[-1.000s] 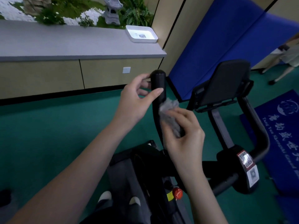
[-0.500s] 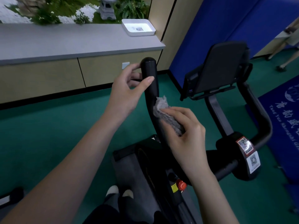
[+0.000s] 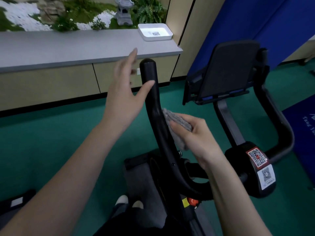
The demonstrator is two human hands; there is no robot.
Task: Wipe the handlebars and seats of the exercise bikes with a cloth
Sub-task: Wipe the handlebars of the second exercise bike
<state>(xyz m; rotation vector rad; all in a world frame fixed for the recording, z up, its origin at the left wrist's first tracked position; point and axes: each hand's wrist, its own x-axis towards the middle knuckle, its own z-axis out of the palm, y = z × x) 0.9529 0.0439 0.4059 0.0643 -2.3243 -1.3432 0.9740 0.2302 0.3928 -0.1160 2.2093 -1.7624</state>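
— Where are your hands?

— My left hand (image 3: 125, 97) is spread open beside the upright black handlebar (image 3: 150, 92), thumb tip touching it, gripping nothing. My right hand (image 3: 196, 133) pinches a folded grey cloth (image 3: 173, 123) and presses it on the bar's right side, lower down.

— And around you?

— A black console (image 3: 226, 70) stands right of the bar. Far off, a white tray (image 3: 155, 32) sits on the grey bench (image 3: 68, 46).

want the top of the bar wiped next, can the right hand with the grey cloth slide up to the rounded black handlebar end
Probably yes: the right hand presses the grey cloth lower on the black handlebar; the open left hand only touches its side.
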